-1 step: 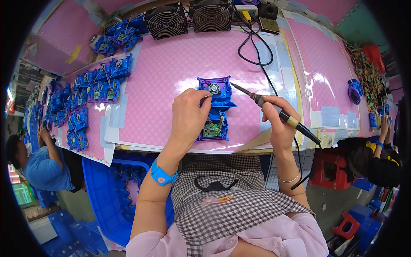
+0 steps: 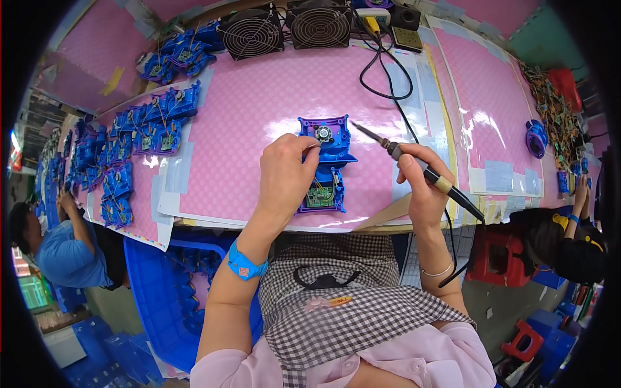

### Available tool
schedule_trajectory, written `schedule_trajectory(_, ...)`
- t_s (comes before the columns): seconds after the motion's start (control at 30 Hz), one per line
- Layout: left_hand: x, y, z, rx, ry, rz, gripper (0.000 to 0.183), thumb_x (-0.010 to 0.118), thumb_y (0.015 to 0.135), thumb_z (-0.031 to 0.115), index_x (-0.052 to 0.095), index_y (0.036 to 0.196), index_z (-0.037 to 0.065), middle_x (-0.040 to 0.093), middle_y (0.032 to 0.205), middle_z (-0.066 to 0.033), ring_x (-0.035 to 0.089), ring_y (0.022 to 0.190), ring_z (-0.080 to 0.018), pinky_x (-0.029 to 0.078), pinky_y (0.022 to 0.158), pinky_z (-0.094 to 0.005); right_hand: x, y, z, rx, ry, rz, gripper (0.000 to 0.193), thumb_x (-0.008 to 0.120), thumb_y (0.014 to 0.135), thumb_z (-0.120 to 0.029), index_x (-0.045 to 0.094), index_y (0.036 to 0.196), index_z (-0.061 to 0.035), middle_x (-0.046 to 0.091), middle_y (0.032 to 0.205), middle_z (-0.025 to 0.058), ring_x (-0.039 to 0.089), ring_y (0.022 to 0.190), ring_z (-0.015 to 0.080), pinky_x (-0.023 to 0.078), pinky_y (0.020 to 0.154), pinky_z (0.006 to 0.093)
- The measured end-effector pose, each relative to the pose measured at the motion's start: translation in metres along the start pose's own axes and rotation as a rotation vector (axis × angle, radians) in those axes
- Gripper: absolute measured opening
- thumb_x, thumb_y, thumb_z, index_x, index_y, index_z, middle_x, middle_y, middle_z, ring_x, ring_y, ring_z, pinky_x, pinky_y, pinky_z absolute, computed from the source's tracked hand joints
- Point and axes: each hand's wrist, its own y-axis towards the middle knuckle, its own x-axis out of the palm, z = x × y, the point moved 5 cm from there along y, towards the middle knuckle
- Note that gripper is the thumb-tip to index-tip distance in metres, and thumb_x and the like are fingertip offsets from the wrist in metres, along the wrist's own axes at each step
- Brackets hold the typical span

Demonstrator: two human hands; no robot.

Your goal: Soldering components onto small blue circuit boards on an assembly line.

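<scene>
"At the centre of the frame, what sits between the hands?"

"An opened blue plastic shell (image 2: 336,155), glossy and angular, its rim edged in purple. It lies on the worktop (image 2: 252,97), which wears a shiny pink sheet patterned with pale dots."

"And inside the shell?"

"The upper half carries a round speaker (image 2: 323,133) with a silvery middle and dark ring. The lower half cradles a green circuit board (image 2: 319,196), with thin wires beside it."

"How do the fingers stand?"

"Thumb and forefinger of the left hand (image 2: 288,171) come together over the shell's left side, next to the speaker. Whether they grip something thin, I cannot tell; it is too small. Those of the right hand (image 2: 424,184) are wrapped around a soldering iron (image 2: 393,150), pen-like, with a dark handle and pale band. Its slender metal tip points to the upper left, just beside the shell's upper right corner."

"What lies around them?"

"Similar blue housings (image 2: 155,123) crowd the left and upper left of the frame, wires straggling across them. Along the top are two square black fans (image 2: 252,33) (image 2: 319,27) with ringed wire grilles, and, right of them, a looped black rubbery cable (image 2: 404,116). At lower left is a smooth-walled blue plastic tub (image 2: 152,284)."
</scene>
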Motion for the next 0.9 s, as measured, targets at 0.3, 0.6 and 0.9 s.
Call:
schedule_trajectory(0.3, -0.034, -0.006, 0.020, 0.035, -0.055, 0.174, 0.010, 0.065, 0.081, 0.008, 0.069, 0.084, 0.001, 0.064, 0.077, -0.0151, 0.063, 0.068, -0.0313, 0.049, 0.062, -0.0402, -0.030, 0.001, -0.004, -0.060, 0.140, 0.287, 0.017, 0.056, 0.094, -0.010, 0.063, 0.105, 0.0013, 0.051, 0.067, 0.0012, 0.041, 0.050, 0.0060, 0.032, 0.045, 0.0200)
schedule_trajectory(0.6, 0.026, -0.018, 0.032, 0.041, 0.416, -0.290, 0.012, 0.060, 0.076, 0.008, 0.066, 0.068, 0.001, 0.066, 0.072, -0.0217, 0.067, 0.065, -0.0350, 0.054, 0.058, -0.0433, -0.001, 0.032, -0.034, -0.213, 0.328, 0.161, 0.022, 0.054, 0.097, -0.016, 0.060, 0.109, 0.0016, 0.048, 0.064, 0.0009, 0.040, 0.051, 0.0051, 0.031, 0.043, 0.0195)
schedule_trajectory(0.9, -0.168, -0.088, -0.085, -0.257, 0.726, 0.064, 0.018, 0.055, 0.081, 0.011, 0.066, 0.093, 0.005, 0.064, 0.083, -0.0222, 0.062, 0.081, -0.0409, 0.049, 0.070, -0.0504, -0.079, 0.012, -0.020, -0.160, 0.345, 0.263, 0.021, 0.055, 0.097, -0.020, 0.061, 0.106, -0.0010, 0.049, 0.068, 0.0001, 0.040, 0.054, 0.0063, 0.031, 0.047, 0.0197)
